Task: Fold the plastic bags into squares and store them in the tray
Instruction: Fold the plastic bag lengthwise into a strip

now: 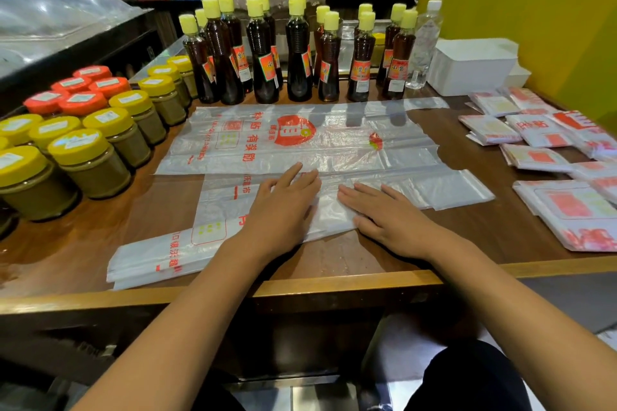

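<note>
Here both hands lie flat, fingers straight and spread a little, on a clear plastic bag (334, 207) with red print near the front edge of the wooden desk (467, 243). The left hand (283, 207) presses the bag's middle, and the right hand (387, 213) rests just beside it on the bag's right part; neither hand grips anything. This bag lies partly folded, its left end reaching toward the front left of the desk. Behind it, touching or overlapping its far edge, a second bag (300, 137) lies spread flat across the middle of the desk. Along the right edge sit several folded bag squares (541, 133), some overlapping. The white tray (470, 67) stands at the back right corner, well apart from the hands. Dark bottles (297, 53) with yellow caps line the back edge, and jars (90, 160) with yellow and orange lids crowd the left side.
</note>
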`<state>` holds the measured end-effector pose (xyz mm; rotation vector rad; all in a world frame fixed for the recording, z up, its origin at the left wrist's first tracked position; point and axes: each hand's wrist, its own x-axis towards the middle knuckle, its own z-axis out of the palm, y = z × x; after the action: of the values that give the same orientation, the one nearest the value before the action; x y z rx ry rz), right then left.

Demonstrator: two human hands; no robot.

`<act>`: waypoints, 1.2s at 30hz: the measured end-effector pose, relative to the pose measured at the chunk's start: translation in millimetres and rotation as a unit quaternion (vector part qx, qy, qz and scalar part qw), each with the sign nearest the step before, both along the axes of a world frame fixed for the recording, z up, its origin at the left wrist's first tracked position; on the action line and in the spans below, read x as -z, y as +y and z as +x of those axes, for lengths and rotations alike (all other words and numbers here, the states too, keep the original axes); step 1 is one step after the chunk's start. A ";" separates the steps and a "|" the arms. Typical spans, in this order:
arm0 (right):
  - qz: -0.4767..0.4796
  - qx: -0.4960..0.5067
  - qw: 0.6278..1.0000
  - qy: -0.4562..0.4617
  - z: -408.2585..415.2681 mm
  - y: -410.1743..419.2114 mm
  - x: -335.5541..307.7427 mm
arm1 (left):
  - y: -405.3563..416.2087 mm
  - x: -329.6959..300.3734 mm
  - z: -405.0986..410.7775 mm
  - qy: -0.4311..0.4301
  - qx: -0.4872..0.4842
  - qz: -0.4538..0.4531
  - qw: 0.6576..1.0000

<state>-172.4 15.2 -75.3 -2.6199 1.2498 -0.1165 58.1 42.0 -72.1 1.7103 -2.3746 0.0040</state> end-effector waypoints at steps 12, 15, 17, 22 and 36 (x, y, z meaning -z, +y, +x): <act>-0.007 0.054 0.981 -0.186 8.2 -7.6 -5.4 | 37.7 5.6 22.7 0.082 0.013 0.098 0.992; -0.008 0.069 0.995 -0.067 15.6 -11.4 -11.5 | 32.8 7.1 32.6 0.053 0.063 0.098 0.992; 0.006 0.080 0.997 -0.016 18.4 -10.4 -14.2 | 28.8 7.4 41.7 0.020 0.102 0.096 0.990; 0.051 0.098 0.992 -0.064 13.8 5.7 -17.0 | 19.9 -2.2 44.7 -0.051 0.128 0.010 0.990; 0.162 -0.025 0.966 -0.202 8.1 37.1 -15.4 | -5.7 15.6 33.8 0.162 0.104 0.054 0.980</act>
<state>-164.3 52.2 -59.9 -2.2011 0.9673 -0.3834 91.8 36.3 -87.7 1.3718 -2.3245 -0.4117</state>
